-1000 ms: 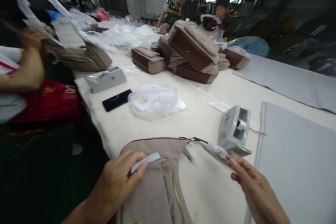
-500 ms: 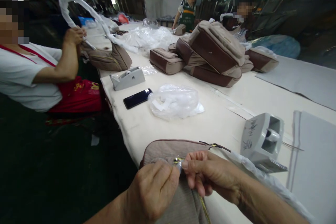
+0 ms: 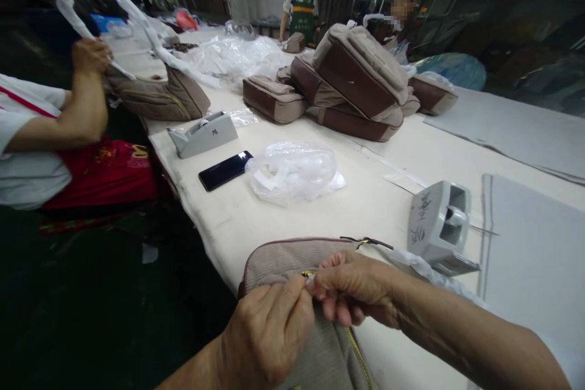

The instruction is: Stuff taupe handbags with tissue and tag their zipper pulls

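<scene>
A taupe ribbed bag (image 3: 292, 253) with dark piping lies at the table's near edge. My left hand (image 3: 269, 332) and my right hand (image 3: 350, 286) meet over its top, fingers pinched together beside a gold zipper (image 3: 308, 274). Between the fingertips is a small whitish wrapped piece, probably on the zipper pull; most of it is hidden. A second gold zipper (image 3: 359, 356) runs down the bag's right side. The bag's strap (image 3: 425, 268), wrapped in white material, passes behind my right forearm.
Beyond the bag are a plastic bag (image 3: 292, 170), a phone (image 3: 225, 170), two tape dispensers (image 3: 208, 134) (image 3: 441, 225) and piled bags (image 3: 361, 79). A person (image 3: 86, 91) at the left holds a wrapped strap; two others stand at the back.
The view has shifted, so the surroundings appear further left. My right hand's fingertips have come closer to my left hand's, covering more of the small whitish piece.
</scene>
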The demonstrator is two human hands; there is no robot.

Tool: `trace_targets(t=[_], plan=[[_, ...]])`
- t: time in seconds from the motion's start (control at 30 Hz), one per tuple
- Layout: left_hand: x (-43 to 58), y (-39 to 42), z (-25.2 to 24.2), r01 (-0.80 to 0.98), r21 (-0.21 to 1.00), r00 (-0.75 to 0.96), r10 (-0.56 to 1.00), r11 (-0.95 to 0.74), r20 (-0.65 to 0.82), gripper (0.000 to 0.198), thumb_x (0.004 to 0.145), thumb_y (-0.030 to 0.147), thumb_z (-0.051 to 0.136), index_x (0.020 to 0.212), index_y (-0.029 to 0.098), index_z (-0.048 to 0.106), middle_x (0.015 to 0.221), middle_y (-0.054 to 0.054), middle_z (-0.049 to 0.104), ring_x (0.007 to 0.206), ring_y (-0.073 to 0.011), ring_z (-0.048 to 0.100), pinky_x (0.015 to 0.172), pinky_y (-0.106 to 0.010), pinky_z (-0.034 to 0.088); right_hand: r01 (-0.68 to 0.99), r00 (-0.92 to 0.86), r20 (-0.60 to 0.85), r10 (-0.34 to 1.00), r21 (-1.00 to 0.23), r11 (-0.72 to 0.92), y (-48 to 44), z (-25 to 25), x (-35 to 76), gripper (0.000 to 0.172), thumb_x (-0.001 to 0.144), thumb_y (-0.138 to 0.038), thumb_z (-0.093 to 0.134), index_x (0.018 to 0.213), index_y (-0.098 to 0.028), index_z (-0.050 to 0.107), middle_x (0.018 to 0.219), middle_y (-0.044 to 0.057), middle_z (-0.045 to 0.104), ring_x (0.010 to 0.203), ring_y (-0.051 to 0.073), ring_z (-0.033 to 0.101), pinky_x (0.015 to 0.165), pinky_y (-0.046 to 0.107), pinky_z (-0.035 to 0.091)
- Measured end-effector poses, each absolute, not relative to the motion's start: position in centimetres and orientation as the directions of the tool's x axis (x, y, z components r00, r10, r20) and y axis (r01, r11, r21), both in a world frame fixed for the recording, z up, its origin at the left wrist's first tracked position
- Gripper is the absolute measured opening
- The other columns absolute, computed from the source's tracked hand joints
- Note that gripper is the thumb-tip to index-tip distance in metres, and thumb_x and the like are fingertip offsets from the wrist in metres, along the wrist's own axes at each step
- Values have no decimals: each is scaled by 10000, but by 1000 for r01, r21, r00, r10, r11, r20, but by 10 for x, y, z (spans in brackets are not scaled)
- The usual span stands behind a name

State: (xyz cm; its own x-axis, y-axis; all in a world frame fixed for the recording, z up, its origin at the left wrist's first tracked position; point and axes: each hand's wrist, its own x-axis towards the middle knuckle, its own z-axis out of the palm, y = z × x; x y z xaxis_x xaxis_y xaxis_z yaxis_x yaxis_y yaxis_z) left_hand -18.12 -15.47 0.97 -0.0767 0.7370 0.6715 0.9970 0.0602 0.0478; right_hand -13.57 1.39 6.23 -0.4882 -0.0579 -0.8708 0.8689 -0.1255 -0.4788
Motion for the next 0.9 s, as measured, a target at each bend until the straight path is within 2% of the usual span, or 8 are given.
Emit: trace_targets(t=[0.17,0.27,0.33,0.5,0.6,0.73,0.8,0.9], plan=[[-183,-154,11,979,187,-178,794,83,581,140,824,14,480,915,76,567,800,-117,671,642,-179,640,532,-263,499,761,-621,-779,-90,-571,-308,14,60,-114,78,646,-195,634,656,-129,594,571,-2,637,381,35,522,321,102,307],[-186,-152,19,940,305,-298,803,152,516,109,855,62,453,862,125,542,725,-61,634,572,-153,608,479,-244,447,658,-689,-725,2,-627,-417,7,62,-100,197,616,-189,661,774,-129,561,640,3,656,430,38,538,359,105,326],[-188,-150,30,874,435,-402,824,217,399,114,876,119,430,824,150,527,681,-27,602,554,-144,591,487,-245,433,586,-717,-694,63,-650,-484,1,63,-96,282,607,-202,674,819,-153,494,642,-1,655,443,50,538,368,116,335],[-193,-140,60,485,742,-622,779,463,-80,127,846,230,463,734,182,499,628,15,559,590,-136,546,527,-233,393,454,-715,-675,182,-645,-615,-17,57,-97,484,561,-288,724,839,-218,335,608,-32,635,477,92,545,414,183,444],[-193,-134,64,200,866,-633,735,459,-244,164,826,285,478,696,186,465,585,25,538,543,-115,480,498,-215,347,389,-724,-645,245,-675,-628,-25,44,-99,544,537,-342,741,837,-228,302,580,-35,629,463,102,539,402,197,448],[-192,-134,60,-75,917,-611,709,391,-352,171,810,309,487,698,187,441,540,40,526,476,-88,407,484,-203,313,319,-756,-589,286,-712,-625,-34,31,-99,537,577,-397,734,832,-230,292,569,-40,622,461,96,533,396,179,426],[-194,-136,62,-59,910,-603,711,411,-361,170,807,315,499,708,181,463,545,42,519,489,-89,404,494,-202,308,301,-761,-575,301,-723,-621,-37,29,-98,510,602,-399,717,832,-229,294,565,-45,616,453,90,524,394,169,410],[-199,-140,69,79,881,-606,724,467,-330,174,775,307,551,684,163,513,621,14,539,600,-112,461,553,-207,338,295,-770,-560,305,-737,-609,-40,31,-96,463,634,-376,689,836,-226,300,574,-42,621,460,86,525,414,167,405]])
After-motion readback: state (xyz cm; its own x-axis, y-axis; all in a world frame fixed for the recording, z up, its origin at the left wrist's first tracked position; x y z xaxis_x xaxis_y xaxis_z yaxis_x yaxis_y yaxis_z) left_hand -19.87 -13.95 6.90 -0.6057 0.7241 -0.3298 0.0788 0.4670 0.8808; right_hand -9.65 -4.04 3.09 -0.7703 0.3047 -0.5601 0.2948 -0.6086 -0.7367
